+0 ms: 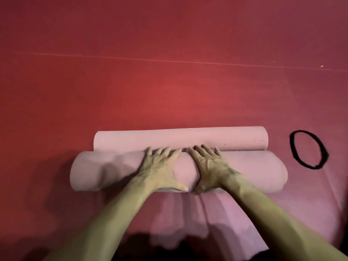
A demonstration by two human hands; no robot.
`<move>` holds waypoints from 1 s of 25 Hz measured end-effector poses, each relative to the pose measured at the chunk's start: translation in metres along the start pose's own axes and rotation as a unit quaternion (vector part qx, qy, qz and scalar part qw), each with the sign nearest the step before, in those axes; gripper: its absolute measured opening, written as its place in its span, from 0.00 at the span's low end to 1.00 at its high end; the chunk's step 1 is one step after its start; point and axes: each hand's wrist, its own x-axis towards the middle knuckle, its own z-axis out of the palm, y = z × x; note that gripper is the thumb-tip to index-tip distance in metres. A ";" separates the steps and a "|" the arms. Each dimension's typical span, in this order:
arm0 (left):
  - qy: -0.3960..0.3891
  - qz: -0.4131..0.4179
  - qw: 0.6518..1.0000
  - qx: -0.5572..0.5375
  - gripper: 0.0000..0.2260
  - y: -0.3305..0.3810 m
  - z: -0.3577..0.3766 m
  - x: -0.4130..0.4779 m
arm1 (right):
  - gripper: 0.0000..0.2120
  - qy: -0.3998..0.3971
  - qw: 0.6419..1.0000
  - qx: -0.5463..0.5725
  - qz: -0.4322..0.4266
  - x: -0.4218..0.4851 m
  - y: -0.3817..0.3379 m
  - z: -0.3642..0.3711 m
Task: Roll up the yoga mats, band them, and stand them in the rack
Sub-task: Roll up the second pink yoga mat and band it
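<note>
A pink yoga mat (105, 169) lies rolled into a thick cylinder across the middle of the head view. A short flat strip of the mat's free end (169, 139) shows just beyond the roll. My left hand (162, 166) and my right hand (209, 164) press side by side on top of the roll's middle, fingers spread and pointing away from me, thumbs on the near side. A black elastic band (308, 149) lies as a loop on the floor to the right of the mat, touching neither hand.
Red carpet floor (169, 72) fills the view around the mat, with a faint seam line running across it farther away. Pink fabric (188, 219) lies between my forearms near the bottom edge. No rack is in view.
</note>
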 end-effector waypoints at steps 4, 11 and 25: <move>-0.063 -0.004 0.998 -0.005 0.63 -0.002 -0.005 0.009 | 0.74 -0.038 0.998 0.054 0.020 0.010 0.007 0.000; -0.093 -0.013 0.996 -0.005 0.65 -0.005 -0.007 0.017 | 0.75 -0.059 0.996 0.058 0.036 0.020 0.011 -0.009; -0.125 -0.051 0.989 -0.055 0.67 -0.007 -0.009 0.026 | 0.62 0.035 0.985 0.153 0.076 0.048 0.030 -0.019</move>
